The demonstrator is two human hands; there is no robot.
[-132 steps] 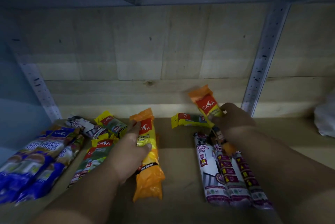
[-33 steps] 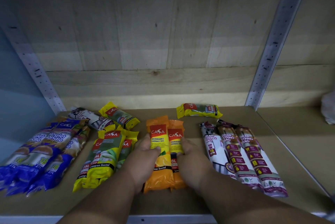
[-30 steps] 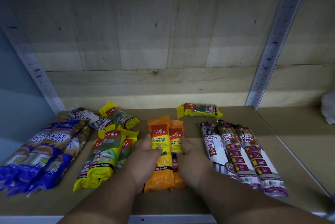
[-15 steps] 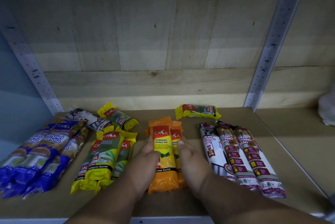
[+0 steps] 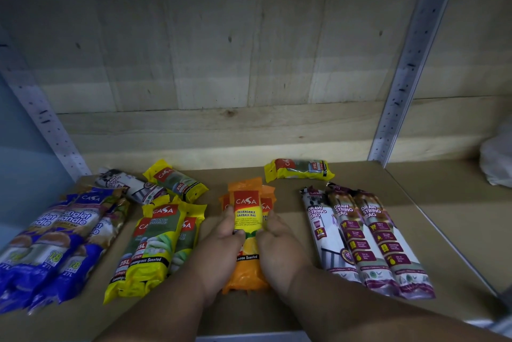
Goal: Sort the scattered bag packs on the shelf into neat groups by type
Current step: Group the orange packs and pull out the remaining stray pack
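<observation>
Orange packs (image 5: 245, 211) lie stacked mid-shelf (image 5: 360, 178), long axis front to back, red CASA labels at the far end. Left hand (image 5: 221, 247) and right hand (image 5: 279, 247) clasp the stack's sides, thumbs on top.

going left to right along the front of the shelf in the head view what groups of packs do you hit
blue singlet handle packs → yellow packs → orange packs, held between the left hand and right hand → draw string packs
</observation>
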